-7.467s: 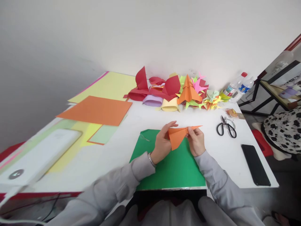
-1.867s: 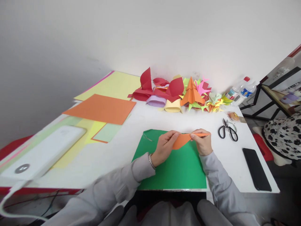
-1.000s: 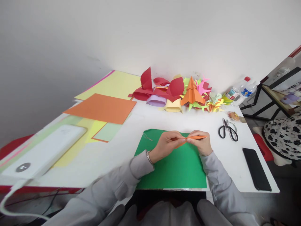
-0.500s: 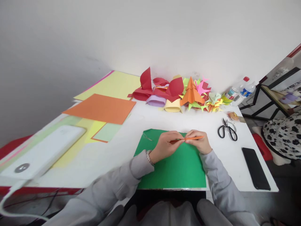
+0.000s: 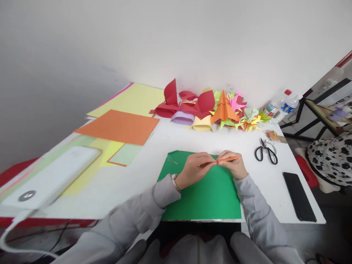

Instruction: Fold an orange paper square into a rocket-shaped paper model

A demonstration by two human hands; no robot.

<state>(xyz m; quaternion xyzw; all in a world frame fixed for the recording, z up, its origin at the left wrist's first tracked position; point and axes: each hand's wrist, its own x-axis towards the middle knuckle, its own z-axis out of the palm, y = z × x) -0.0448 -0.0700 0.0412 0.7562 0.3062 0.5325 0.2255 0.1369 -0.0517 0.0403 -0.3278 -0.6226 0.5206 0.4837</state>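
Note:
A narrow piece of folded orange paper (image 5: 228,159) is held above a green sheet (image 5: 203,200) on the table. My right hand (image 5: 233,165) is closed on it, thumb below and fingers above. From the left, my left hand (image 5: 194,169) pinches the same paper at its inner end, the fingertips of both hands meeting there. Fingers cover much of the paper, so its full shape is hidden. The green sheet lies flat under both hands, with a small clear scrap near its upper left corner.
Behind stand folded paper shapes, among them an orange paper plane (image 5: 224,110) and red paper pieces (image 5: 171,99). Scissors (image 5: 265,151) and a black phone (image 5: 299,196) lie right. Orange sheet (image 5: 118,126) and white power bank (image 5: 63,172) lie left. Bottles (image 5: 286,106) stand far right.
Both hands stay nearly in place. The left fingers have shifted slightly, and the orange paper once visible inside the left hand is now hidden.

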